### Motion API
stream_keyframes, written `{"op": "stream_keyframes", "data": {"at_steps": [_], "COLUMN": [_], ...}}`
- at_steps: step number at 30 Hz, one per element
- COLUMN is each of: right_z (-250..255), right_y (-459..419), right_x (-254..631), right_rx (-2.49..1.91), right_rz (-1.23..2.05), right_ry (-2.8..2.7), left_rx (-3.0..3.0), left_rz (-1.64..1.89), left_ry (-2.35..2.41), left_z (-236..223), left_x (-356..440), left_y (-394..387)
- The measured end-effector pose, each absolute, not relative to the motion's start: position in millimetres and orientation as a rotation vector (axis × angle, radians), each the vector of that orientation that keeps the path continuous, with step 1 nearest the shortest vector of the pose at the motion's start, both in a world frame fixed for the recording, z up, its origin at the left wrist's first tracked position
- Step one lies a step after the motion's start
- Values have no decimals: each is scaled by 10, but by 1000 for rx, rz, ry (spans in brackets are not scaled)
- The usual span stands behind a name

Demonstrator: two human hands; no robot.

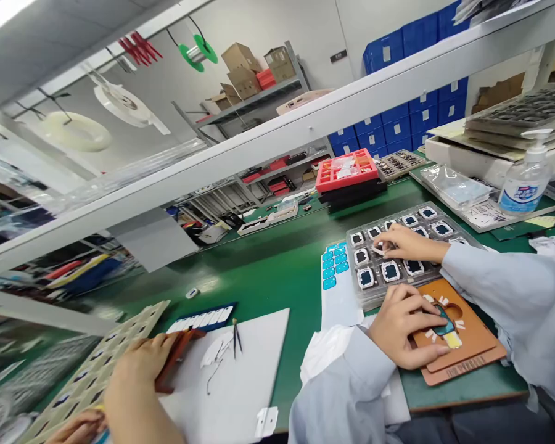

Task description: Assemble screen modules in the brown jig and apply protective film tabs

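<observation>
My right hand (409, 243) reaches in from the right over a clear plastic tray (398, 213) of square parts with dark blue centres. Its fingertips pinch a small white piece (378, 250) at the tray's near row. My left hand (407, 330) lies on a brown jig board (474, 345), gripping a dark teal part (444, 325) among loose white bits. Both sleeves are pale blue. At the lower left, a co-worker's hand (139, 376) holds a brown strip (176, 361) over a white board (231, 382), and another hand (76, 428) shows below it.
A white sheet with teal pads (335, 271) lies left of the tray on the green bench (277, 277). Tweezers (236, 338) rest on the white board. A sanitizer bottle (525, 176), red tray (346, 169) and low white shelf (259, 135) stand beyond; blue crates (388, 117) are stacked behind.
</observation>
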State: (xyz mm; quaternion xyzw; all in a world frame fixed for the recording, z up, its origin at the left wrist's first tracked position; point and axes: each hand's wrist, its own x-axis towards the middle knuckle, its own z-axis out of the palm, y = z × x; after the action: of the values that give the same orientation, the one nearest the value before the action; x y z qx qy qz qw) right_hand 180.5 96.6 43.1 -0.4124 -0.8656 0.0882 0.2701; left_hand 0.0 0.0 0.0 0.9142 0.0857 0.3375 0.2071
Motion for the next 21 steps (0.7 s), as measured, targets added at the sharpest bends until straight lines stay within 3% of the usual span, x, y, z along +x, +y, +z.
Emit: {"op": "stream_keyframes", "data": {"at_steps": [12,21], "right_z": [577,386], "right_y": [-201,-338], "right_x": [2446,2588], "right_rx": [-768,-812], "right_rz": [513,615], "right_ry": [-2216,-2388], "left_rx": [2482,2447], "left_rz": [1032,1039], "left_ry": [211,231], "left_z": [59,27], "left_x": [75,80], "left_y": [56,115]}}
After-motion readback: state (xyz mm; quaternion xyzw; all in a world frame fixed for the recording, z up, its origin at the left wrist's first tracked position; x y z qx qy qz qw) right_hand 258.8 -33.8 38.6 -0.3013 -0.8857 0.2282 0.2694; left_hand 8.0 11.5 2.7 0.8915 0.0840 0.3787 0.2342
